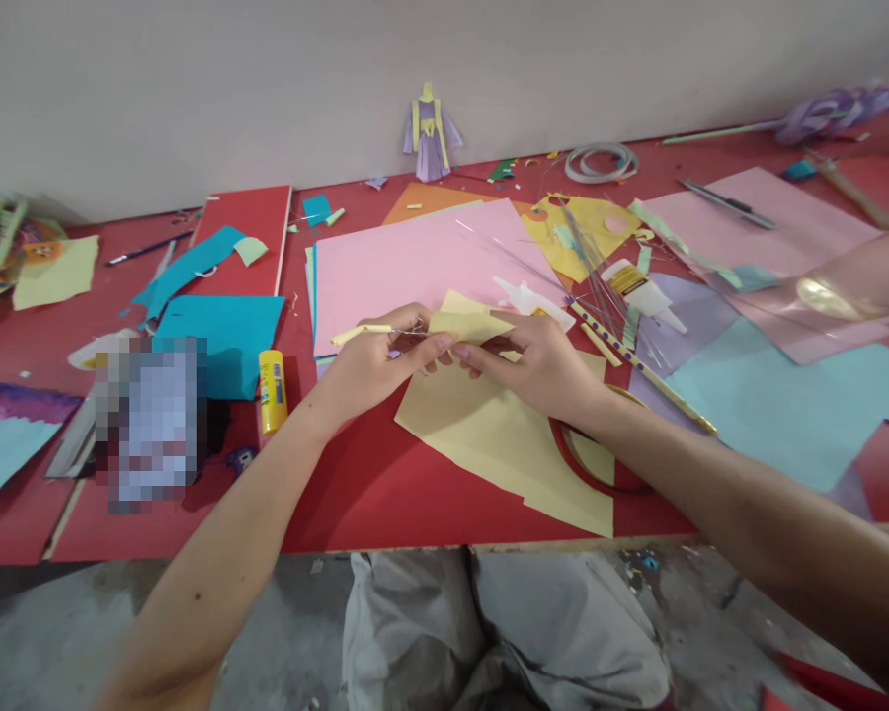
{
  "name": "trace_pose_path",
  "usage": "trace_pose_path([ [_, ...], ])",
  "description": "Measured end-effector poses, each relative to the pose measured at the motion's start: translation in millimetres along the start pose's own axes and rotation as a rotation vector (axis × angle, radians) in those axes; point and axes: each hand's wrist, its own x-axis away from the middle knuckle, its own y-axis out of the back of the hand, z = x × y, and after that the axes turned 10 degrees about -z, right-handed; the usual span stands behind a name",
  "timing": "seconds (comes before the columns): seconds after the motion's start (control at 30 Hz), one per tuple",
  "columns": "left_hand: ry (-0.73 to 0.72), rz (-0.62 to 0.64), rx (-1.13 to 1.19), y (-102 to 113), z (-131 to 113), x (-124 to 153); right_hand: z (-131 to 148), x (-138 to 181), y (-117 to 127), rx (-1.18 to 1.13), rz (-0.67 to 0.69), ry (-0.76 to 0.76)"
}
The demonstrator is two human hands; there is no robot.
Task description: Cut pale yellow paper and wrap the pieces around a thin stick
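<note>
Above the table, a small pale yellow paper piece is curled between my two hands. My left hand pinches its left end, thumb on top. Twisted wire also runs through the left fingers, with a yellow paper-wrapped end sticking out to the left. My right hand has its thumb and fingers closed on the paper's right part; some fingertips are hidden beneath it. Under the hands lie pale yellow sheets. A red ring, perhaps a tape roll, is partly covered by the right forearm.
Pink sheets lie behind the hands. Left stands a yellow glue stick; right are white glue bottles, thin clear sticks and a craft knife. A purple paper doll leans against the wall. The table's front edge is near.
</note>
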Motion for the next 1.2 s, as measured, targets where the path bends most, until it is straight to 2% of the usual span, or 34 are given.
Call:
trace_pose_path([
  [1.2,-0.002,0.004,-0.064,0.2,-1.4,0.0,0.4,0.0,0.1,0.003,0.012,-0.005],
])
